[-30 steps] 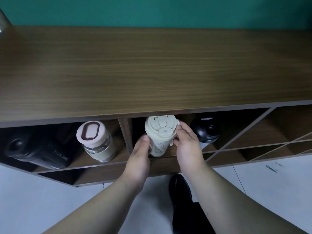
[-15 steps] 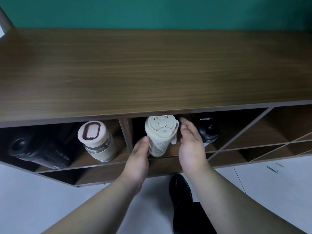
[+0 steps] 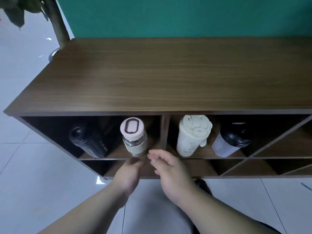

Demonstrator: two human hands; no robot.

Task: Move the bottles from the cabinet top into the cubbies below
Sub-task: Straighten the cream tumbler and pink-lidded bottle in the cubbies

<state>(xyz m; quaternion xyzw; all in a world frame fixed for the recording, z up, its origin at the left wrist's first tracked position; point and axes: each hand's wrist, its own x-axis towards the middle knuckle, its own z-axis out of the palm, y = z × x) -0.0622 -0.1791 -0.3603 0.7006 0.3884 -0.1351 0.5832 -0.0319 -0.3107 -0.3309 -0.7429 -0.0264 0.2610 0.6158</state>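
The wooden cabinet top (image 3: 168, 78) carries no bottles. In the upper left cubby a black bottle (image 3: 87, 142) leans beside a glass bottle with a cream lid (image 3: 134, 137). The upper right cubby holds a cream tumbler (image 3: 192, 135) and a grey shaker with a black lid (image 3: 231, 141). My left hand (image 3: 129, 174) and my right hand (image 3: 170, 171) hover in front of the cabinet, just below the glass bottle. Both hold nothing, fingers loosely apart.
The lower row of cubbies (image 3: 190, 168) lies behind my hands, with diagonal dividers (image 3: 270, 141) to the right. A potted plant's trunk (image 3: 57, 22) stands at the cabinet's back left corner. White floor tiles (image 3: 33, 174) surround the cabinet, and my dark shoe (image 3: 202, 184) is below.
Both hands have let go of the cream tumbler and pulled back out of the cubby. The tumbler stands alone. My head has moved back, showing more of the cabinet.
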